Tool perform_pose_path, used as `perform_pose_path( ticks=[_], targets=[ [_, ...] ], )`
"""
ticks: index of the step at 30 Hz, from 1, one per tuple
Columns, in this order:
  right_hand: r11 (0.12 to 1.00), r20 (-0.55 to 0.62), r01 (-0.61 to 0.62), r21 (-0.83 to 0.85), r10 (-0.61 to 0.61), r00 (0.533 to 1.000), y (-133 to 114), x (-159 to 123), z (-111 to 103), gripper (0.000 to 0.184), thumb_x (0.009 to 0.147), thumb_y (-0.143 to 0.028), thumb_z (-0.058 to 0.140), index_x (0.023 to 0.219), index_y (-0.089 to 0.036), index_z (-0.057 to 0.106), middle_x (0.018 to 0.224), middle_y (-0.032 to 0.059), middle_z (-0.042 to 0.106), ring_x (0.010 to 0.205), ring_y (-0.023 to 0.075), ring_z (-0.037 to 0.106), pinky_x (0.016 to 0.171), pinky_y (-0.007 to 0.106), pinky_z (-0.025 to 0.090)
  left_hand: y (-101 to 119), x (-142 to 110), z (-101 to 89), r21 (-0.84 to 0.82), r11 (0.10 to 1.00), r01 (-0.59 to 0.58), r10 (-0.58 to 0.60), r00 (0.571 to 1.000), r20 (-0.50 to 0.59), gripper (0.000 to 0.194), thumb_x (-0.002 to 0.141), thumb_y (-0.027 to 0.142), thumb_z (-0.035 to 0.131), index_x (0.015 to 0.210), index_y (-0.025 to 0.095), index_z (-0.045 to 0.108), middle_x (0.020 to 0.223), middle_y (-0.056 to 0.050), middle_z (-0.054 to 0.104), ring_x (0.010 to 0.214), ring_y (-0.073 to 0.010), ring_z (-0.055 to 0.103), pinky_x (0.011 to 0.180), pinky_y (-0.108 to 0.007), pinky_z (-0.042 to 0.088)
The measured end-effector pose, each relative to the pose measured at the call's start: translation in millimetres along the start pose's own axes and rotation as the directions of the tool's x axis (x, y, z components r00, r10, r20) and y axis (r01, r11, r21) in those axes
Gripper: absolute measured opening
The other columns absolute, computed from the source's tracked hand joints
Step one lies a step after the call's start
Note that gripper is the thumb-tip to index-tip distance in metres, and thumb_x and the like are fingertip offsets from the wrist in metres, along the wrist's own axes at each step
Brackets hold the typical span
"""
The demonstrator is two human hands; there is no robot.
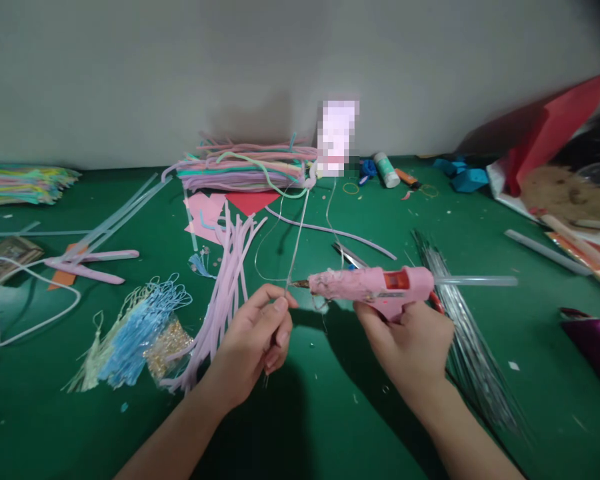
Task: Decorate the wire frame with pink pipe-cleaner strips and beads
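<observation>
My right hand point(414, 340) grips the handle of a pink hot glue gun point(375, 287) with a clear glue stick point(475, 281) poking out of its back. The gun's nozzle points left, almost touching a thin metal wire point(296, 241) that my left hand point(256, 337) pinches upright between thumb and fingers. At the wire's top end sits a small pink curled piece point(311, 175). Both hands hover over the green table point(330, 413).
Pink pipe cleaners point(227, 287) and blue and cream tassels point(130, 333) lie left of my hands. A bundle of silver wires point(467, 340) lies to the right, scissors point(347, 255) behind the gun. Stacked coloured pipe cleaners point(245, 167), pink and red paper point(230, 203) and a glue bottle point(386, 169) sit at the back.
</observation>
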State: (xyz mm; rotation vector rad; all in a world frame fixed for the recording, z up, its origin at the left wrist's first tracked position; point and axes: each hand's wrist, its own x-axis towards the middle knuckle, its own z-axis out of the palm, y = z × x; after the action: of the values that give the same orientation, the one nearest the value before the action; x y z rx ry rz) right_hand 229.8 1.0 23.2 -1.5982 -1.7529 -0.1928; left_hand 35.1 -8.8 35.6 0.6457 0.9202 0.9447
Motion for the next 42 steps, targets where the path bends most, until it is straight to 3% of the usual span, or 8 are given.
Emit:
perform_pose_path(
  ticks=[11, 18, 24, 32, 37, 42],
  targets=[
    [0.999, -0.09, -0.003, -0.053, -0.002, 0.996, -8, -4, 1, 0.047, 0.08, -0.034, 0.056, 0.04, -0.022, 0.035, 0.029, -0.005, 0.037, 0.025, 0.009, 0.037, 0.033, 0.022, 0.024, -1, -1, 1.2, -0.238, 0.971, -0.033, 0.063, 0.991, 0.12, 0.015, 0.092, 0.032, 0.062, 0.087, 0.019, 0.056, 0.063, 0.005, 0.067, 0.044, -0.0058, 0.061, 0.044, -0.013, 0.046],
    [0.994, -0.2, 0.089, -0.063, -0.1, 0.975, -2, -8, -5, 0.025, 0.082, -0.035, 0.067, 0.063, -0.018, 0.066, 0.049, 0.0034, 0.063, 0.044, 0.017, 0.061, 0.044, 0.026, 0.047, -2, -1, 5.2, -0.223, 0.973, -0.054, 0.071, 0.995, 0.071, 0.023, 0.087, 0.035, 0.069, 0.082, 0.017, 0.055, 0.063, 0.004, 0.066, 0.047, -0.0073, 0.061, 0.044, -0.015, 0.046],
    [0.988, -0.261, 0.105, 0.112, -0.073, 0.963, 5, -15, -5, 0.015, 0.074, -0.027, 0.077, 0.081, -0.019, 0.067, 0.072, 0.0064, 0.074, 0.06, 0.0226, 0.071, 0.06, 0.033, 0.057, -3, 1, 10.9, -0.115, 0.992, -0.057, 0.059, 0.998, 0.016, 0.03, 0.081, 0.038, 0.074, 0.075, 0.017, 0.053, 0.063, 0.001, 0.07, 0.05, -0.0101, 0.064, 0.046, -0.018, 0.05],
    [0.983, -0.165, 0.013, -0.184, -0.044, 0.985, 13, -18, -16, 0.015, 0.077, -0.035, 0.072, 0.079, -0.021, 0.068, 0.059, 0.0023, 0.065, 0.051, 0.0182, 0.061, 0.045, 0.028, 0.042, -7, 5, 13.4, -0.012, 0.997, -0.074, 0.074, 0.997, -0.029, 0.025, 0.083, 0.033, 0.072, 0.075, 0.016, 0.055, 0.064, -0.001, 0.072, 0.051, -0.0113, 0.066, 0.046, -0.018, 0.05],
    [0.967, -0.15, 0.018, -0.255, -0.058, 0.987, 7, -18, -29, 0.019, 0.08, -0.039, 0.069, 0.077, -0.02, 0.067, 0.057, 0.0033, 0.063, 0.049, 0.0184, 0.058, 0.042, 0.028, 0.034, -6, 5, 20.2, 0.056, 0.996, -0.073, 0.076, 0.995, -0.065, 0.026, 0.081, 0.034, 0.072, 0.072, 0.016, 0.055, 0.062, -0.002, 0.071, 0.05, -0.0131, 0.067, 0.046, -0.02, 0.051],
    [0.899, -0.12, 0.009, -0.438, -0.069, 0.99, 3, -18, -53, 0.025, 0.08, -0.045, 0.068, 0.07, -0.022, 0.065, 0.041, -0.0025, 0.04, 0.037, 0.0137, 0.034, 0.039, 0.029, 0.019, -8, 7, 26.6, 0.087, 0.994, -0.072, 0.08, 0.992, -0.097, 0.022, 0.082, 0.029, 0.07, 0.073, 0.016, 0.056, 0.063, -0.002, 0.073, 0.049, -0.0118, 0.067, 0.047, -0.019, 0.051]
  ],
)
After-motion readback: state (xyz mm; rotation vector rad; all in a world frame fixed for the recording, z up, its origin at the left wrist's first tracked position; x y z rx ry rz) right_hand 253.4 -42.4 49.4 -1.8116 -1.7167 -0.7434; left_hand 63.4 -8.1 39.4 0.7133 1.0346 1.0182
